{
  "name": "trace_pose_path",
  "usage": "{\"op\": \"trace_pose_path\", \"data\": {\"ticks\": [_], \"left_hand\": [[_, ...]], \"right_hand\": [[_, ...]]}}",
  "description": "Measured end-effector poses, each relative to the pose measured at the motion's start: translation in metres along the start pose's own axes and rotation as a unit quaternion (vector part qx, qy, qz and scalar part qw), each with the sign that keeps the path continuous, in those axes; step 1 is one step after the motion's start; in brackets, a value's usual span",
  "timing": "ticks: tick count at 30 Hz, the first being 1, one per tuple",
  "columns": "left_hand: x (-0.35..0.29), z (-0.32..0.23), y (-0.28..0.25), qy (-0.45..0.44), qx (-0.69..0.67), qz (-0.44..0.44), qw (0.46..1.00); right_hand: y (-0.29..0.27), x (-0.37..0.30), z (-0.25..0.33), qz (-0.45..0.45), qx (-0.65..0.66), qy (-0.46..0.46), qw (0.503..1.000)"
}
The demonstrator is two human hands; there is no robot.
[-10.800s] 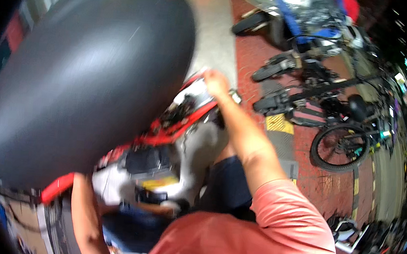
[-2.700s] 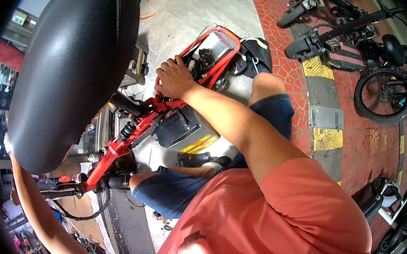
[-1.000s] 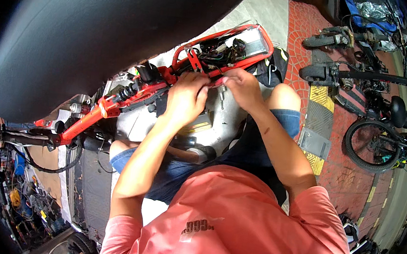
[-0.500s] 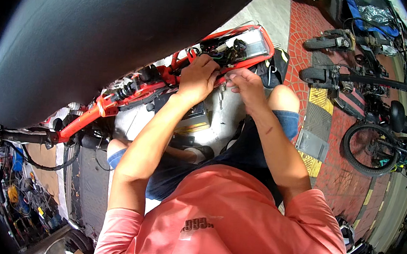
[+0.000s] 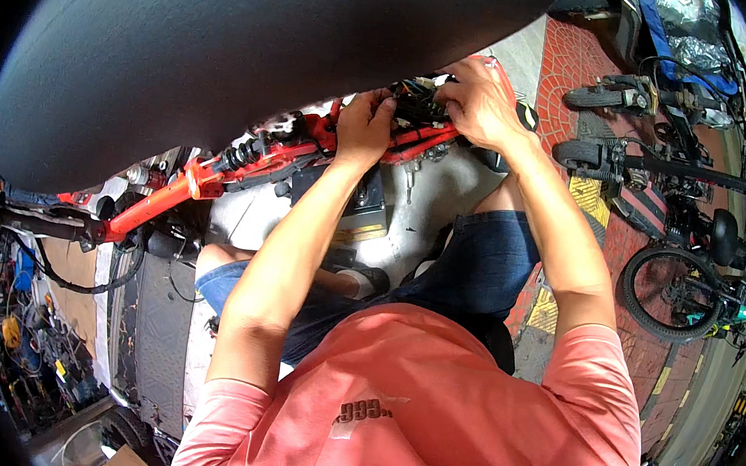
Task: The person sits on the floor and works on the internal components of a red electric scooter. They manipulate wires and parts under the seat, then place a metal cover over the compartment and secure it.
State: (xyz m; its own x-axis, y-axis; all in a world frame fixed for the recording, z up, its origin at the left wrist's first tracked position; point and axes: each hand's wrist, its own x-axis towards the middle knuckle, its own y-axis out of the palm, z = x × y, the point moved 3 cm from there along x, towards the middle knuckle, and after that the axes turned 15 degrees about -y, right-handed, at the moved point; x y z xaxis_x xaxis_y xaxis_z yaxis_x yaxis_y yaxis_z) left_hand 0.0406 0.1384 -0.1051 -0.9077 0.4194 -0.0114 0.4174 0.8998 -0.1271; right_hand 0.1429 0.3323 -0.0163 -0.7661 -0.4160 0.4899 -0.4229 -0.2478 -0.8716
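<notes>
1. Near centre, a boxy black case point(image 5: 365, 198) is lying beside the slim red metal frame point(image 5: 149, 211).
2. Beyond, left hand point(image 5: 365, 132) and right hand point(image 5: 482, 107), apart, are apparently handling the frame's tangled wires point(image 5: 416, 102); their grip is unclear. Next, steady fingers seem needed.
3. Far right, a round black wheel point(image 5: 633, 303) is showing against red paving point(image 5: 570, 72).

The floor point(image 5: 465, 186) was pale grey; a black box point(image 5: 359, 191) with a yellow band rested on it; red patterned paving point(image 5: 571, 56) adjoined, bearing a ridged yellow-and-grey strip point(image 5: 588, 198), a black scooter point(image 5: 675, 171) and a black-tyred bicycle point(image 5: 674, 293).
</notes>
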Motion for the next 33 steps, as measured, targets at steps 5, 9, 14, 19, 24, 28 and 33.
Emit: {"op": "trace_pose_path", "data": {"ticks": [5, 9, 14, 19, 24, 28, 33], "left_hand": [[0.001, 0.005, -0.002, -0.012, 0.024, 0.002, 1.0], [-0.003, -0.001, -0.001, -0.005, 0.067, 0.032, 0.997], [-0.004, 0.003, -0.002, -0.016, 0.046, 0.062, 0.997], [-0.003, 0.003, -0.002, 0.005, 0.056, 0.016, 0.998], [-0.007, -0.002, -0.004, 0.016, 0.077, 0.023, 0.997], [-0.006, 0.007, -0.005, 0.034, 0.044, 0.016, 0.998], [-0.005, 0.011, -0.004, 0.002, 0.009, 0.049, 0.999]], "right_hand": [[0.015, -0.001, -0.011, 0.083, -0.01, 0.067, 0.994], [0.006, -0.002, -0.005, 0.076, -0.014, 0.092, 0.993], [-0.004, -0.007, 0.001, 0.05, -0.017, 0.08, 0.995], [0.0, -0.009, 0.005, 0.019, -0.036, 0.079, 0.996], [-0.001, -0.011, 0.005, -0.016, -0.025, 0.083, 0.996], [-0.002, -0.015, 0.001, -0.017, 0.011, 0.084, 0.996], [-0.008, -0.016, -0.003, 0.023, 0.025, 0.068, 0.997]]}}
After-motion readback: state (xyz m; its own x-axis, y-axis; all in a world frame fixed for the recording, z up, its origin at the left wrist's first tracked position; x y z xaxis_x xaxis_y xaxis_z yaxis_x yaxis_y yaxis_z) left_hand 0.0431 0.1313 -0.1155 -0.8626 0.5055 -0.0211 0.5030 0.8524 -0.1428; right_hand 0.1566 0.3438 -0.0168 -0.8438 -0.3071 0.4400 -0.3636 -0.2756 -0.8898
